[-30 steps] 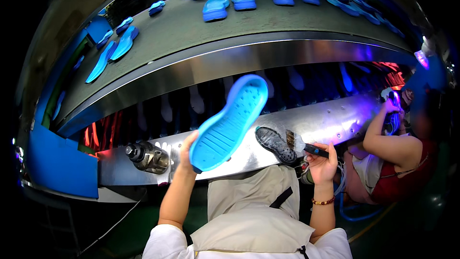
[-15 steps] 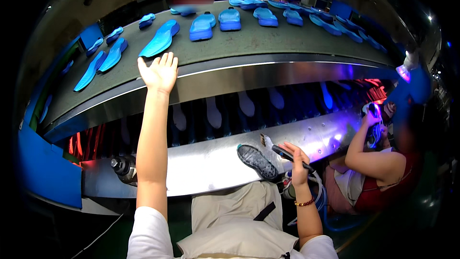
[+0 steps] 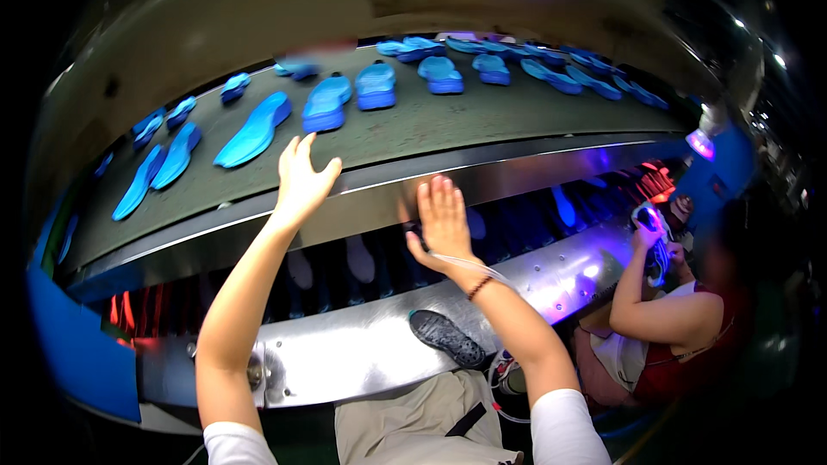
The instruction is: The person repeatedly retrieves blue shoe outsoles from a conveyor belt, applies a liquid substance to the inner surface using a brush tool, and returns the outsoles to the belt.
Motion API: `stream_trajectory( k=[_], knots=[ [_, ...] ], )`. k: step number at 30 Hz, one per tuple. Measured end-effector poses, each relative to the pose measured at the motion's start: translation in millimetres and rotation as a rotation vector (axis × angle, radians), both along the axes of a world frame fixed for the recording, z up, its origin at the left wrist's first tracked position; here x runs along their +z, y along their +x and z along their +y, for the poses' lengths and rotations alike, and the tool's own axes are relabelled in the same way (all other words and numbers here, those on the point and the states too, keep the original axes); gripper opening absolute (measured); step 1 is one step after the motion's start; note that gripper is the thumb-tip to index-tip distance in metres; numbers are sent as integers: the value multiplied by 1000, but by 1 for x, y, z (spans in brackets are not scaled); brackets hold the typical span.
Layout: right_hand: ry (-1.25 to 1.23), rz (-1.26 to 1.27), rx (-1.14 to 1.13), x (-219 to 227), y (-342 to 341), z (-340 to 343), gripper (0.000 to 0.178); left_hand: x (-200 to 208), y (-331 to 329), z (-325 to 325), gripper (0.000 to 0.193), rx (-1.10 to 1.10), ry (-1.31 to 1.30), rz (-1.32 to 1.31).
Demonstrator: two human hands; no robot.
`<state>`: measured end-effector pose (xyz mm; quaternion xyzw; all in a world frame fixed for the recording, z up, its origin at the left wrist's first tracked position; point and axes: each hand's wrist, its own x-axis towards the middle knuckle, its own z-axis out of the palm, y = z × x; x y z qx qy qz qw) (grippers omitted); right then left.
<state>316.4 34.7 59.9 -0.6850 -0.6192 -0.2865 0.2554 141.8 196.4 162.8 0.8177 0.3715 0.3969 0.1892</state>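
My left hand (image 3: 306,176) is open at the belt's near edge, its fingers spread just below a blue shoe sole (image 3: 327,103). It holds nothing. My right hand (image 3: 444,222) is raised in front of the metal rail, fingers straight and together. A dark-handled brush (image 3: 413,229) is held at its thumb side, mostly hidden behind the hand; a thin clear tube (image 3: 469,262) runs from it over the wrist. Below, a dark speckled shoe sole (image 3: 446,338) lies on the shiny metal ledge (image 3: 345,357).
Several blue soles stand along the grey-green belt (image 3: 413,133). Beneath the metal rail (image 3: 517,159), a dark slot holds more soles (image 3: 362,260) and glows red at both ends. At right, a co-worker (image 3: 663,310) handles a lit shoe part under a small lamp (image 3: 700,143).
My right hand has risen from beside the dark sole to the rail, carrying the brush. My left hand has turned and shifted right. The view has tilted, and the blue soles sit farther left along the belt.
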Motion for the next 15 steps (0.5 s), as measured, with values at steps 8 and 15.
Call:
stream_trajectory(
  k=[8, 15],
  knots=[
    [170, -76, 30, -34, 20, 34, 96, 24, 76, 52, 80, 252, 150, 537],
    [206, -41, 55, -41, 19, 36, 97, 27, 145, 85, 78, 256, -133, 611]
  ],
)
